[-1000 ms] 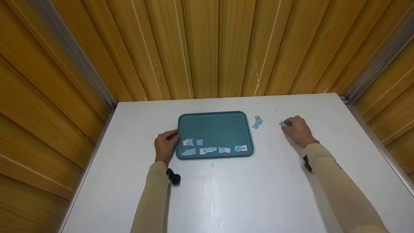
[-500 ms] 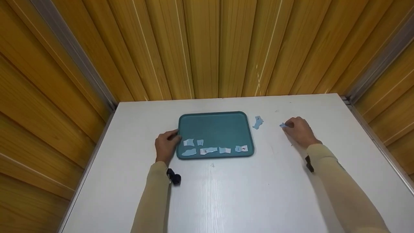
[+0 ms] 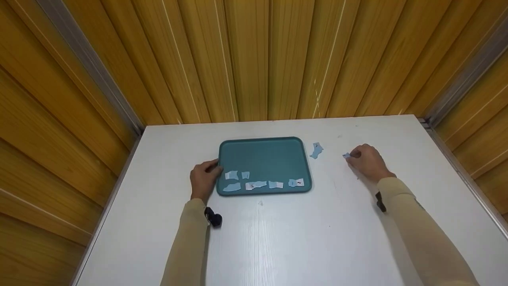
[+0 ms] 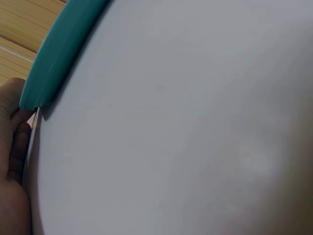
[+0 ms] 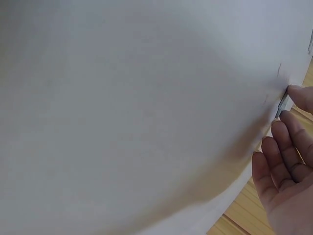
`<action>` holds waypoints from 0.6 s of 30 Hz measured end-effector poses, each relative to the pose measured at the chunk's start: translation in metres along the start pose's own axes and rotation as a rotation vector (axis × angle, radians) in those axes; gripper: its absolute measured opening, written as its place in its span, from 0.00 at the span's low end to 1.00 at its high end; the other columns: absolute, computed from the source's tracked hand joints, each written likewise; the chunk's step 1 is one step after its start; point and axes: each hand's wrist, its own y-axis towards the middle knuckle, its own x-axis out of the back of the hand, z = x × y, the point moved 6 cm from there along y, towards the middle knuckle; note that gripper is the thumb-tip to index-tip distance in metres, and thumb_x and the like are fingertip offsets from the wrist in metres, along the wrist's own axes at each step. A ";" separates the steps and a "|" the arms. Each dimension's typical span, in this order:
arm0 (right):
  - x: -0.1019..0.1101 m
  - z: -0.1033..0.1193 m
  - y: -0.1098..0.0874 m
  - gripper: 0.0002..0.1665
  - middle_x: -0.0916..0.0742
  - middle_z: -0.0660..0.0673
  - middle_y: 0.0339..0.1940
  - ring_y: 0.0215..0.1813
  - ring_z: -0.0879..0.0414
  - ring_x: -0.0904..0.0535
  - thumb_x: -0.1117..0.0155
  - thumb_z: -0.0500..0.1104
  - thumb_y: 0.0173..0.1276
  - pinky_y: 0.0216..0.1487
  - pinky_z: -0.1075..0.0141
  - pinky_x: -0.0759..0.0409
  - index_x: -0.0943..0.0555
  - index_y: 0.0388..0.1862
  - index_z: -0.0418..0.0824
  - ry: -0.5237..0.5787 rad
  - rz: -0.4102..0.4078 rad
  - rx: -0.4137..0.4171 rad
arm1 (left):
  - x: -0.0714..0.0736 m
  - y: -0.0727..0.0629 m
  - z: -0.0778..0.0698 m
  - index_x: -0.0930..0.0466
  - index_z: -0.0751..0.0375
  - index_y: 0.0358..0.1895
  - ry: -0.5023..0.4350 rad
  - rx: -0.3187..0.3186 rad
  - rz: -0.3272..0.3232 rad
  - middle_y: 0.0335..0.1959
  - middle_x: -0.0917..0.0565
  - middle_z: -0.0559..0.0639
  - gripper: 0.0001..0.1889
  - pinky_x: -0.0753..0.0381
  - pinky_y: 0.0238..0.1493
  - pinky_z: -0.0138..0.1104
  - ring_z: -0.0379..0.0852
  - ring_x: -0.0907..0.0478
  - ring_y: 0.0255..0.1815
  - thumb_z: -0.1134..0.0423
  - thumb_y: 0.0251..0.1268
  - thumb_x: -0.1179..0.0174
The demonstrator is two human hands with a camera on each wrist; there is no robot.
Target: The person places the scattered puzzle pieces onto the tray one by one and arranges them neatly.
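Note:
A teal tray (image 3: 262,155) lies flat on the white table, with several torn light-blue and white paper scraps along its near side. My left hand (image 3: 203,180) grips the tray's left rim, thumb over the edge; its other fingers are partly hidden. In the left wrist view the hand (image 4: 12,147) shows beside the tray's rim (image 4: 61,54). To the right of the tray, my right hand (image 3: 369,162) pinches a small blue paper scrap (image 3: 346,155) between thumb and fingers, at the tabletop. The right wrist view shows the scrap (image 5: 282,104) edge-on by the fingertips.
Another torn blue scrap (image 3: 316,151) lies on the table between the tray's right rim and my right hand. A tiny light speck (image 3: 260,203) lies in front of the tray. Wood-patterned panels (image 3: 270,59) stand behind the table and at both sides.
The scrap pinched in my right hand has turned a little and moved slightly toward me. The left hand, tray and other scraps have stayed in place.

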 end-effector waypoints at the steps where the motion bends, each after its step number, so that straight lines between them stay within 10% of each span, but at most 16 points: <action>1: 0.000 0.000 -0.001 0.20 0.19 0.31 0.51 0.56 0.35 0.23 0.33 0.42 0.77 0.60 0.41 0.23 0.19 0.55 0.24 -0.001 0.001 -0.002 | 0.000 0.000 0.000 0.10 0.57 0.59 0.001 -0.002 0.002 0.54 0.11 0.50 0.18 0.20 0.63 0.43 0.48 0.18 0.60 0.60 0.69 0.28; 18: 0.000 0.004 -0.007 0.21 0.19 0.31 0.54 0.58 0.36 0.22 0.34 0.43 0.78 0.63 0.41 0.23 0.20 0.58 0.26 0.020 0.063 -0.026 | 0.000 0.000 -0.001 0.10 0.54 0.58 0.004 -0.011 -0.006 0.52 0.11 0.48 0.17 0.21 0.63 0.44 0.48 0.19 0.57 0.60 0.68 0.27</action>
